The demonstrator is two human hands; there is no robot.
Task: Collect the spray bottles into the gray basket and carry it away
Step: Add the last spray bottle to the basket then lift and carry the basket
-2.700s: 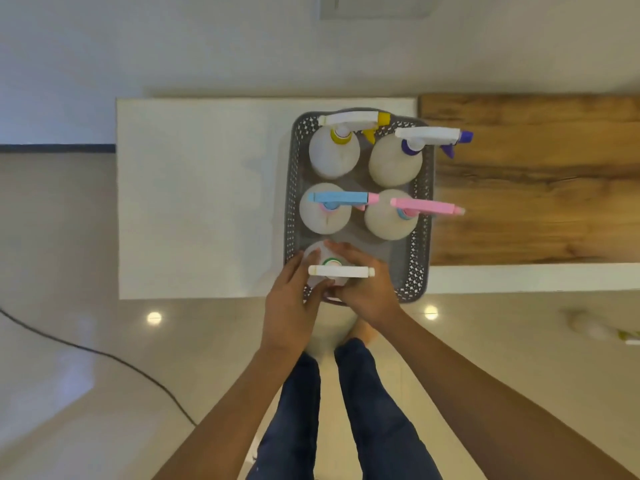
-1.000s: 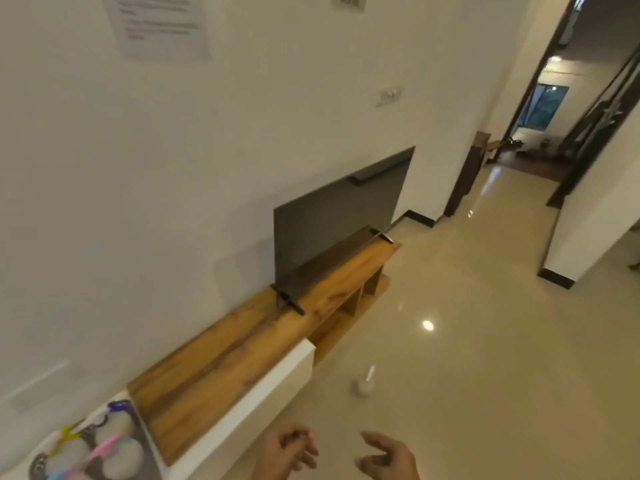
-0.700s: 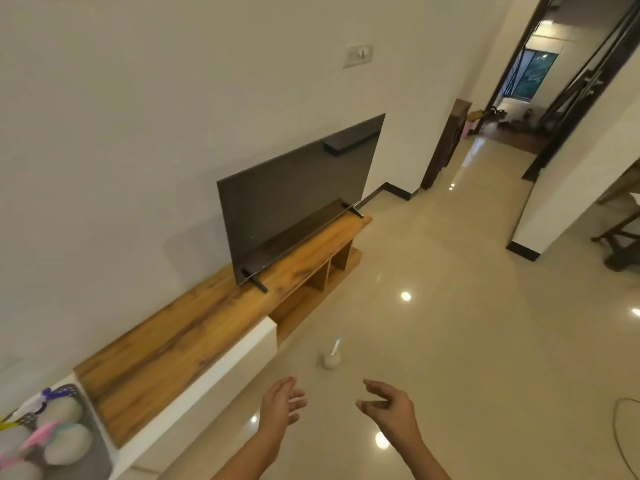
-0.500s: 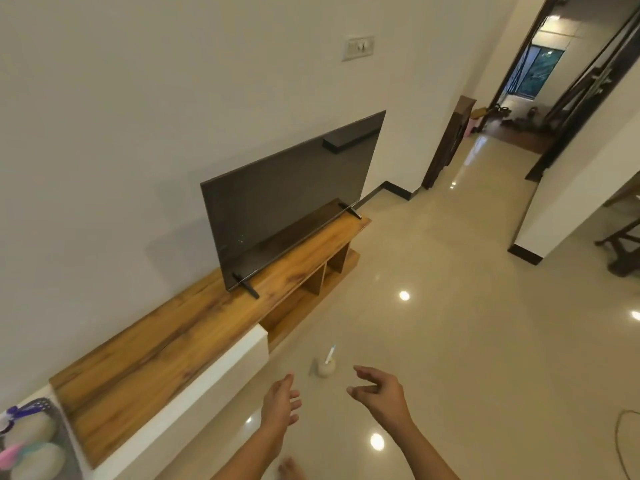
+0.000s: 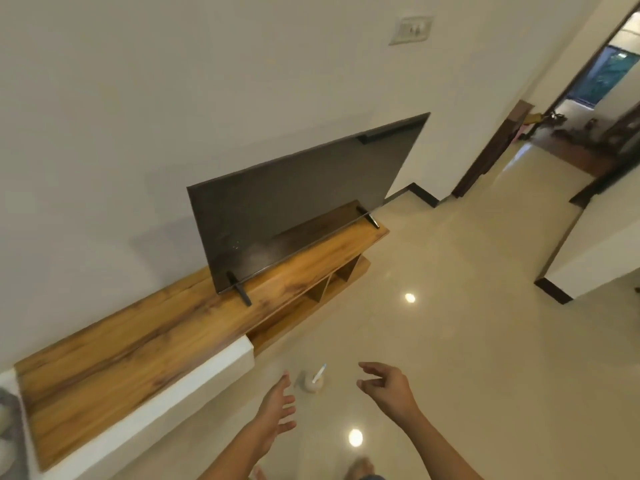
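A head-worn camera looks down and forward across a glossy cream floor point(image 5: 467, 358). Both bare hands reach out low in the frame, empty. The left hand point(image 5: 277, 408), at about 6 o'clock, has its fingers spread and relaxed; the right hand point(image 5: 386, 384), toward 5 o'clock, is loosely cupped with fingers apart, gripping nothing. Between them and just beyond, a white spray bottle point(image 5: 314, 380) stands on the floor, its pale trigger head with a blue tip angled up toward 1 o'clock. Neither hand touches it. At 9 o'clock, cut off by the frame edge, a sliver of the gray basket point(image 5: 10, 431) shows on the white end of a long wooden TV unit point(image 5: 145, 344), well apart from the bottle. A dark television point(image 5: 298, 199) stands on the unit at 12 o'clock, and a doorway point(image 5: 602, 81) opens at 2 o'clock. The step in hand appears to be fetching this stray bottle. The next move likely calls for bending or stepping closer, closing one hand round the bottle's neck or body, and bringing it to the basket at the left.
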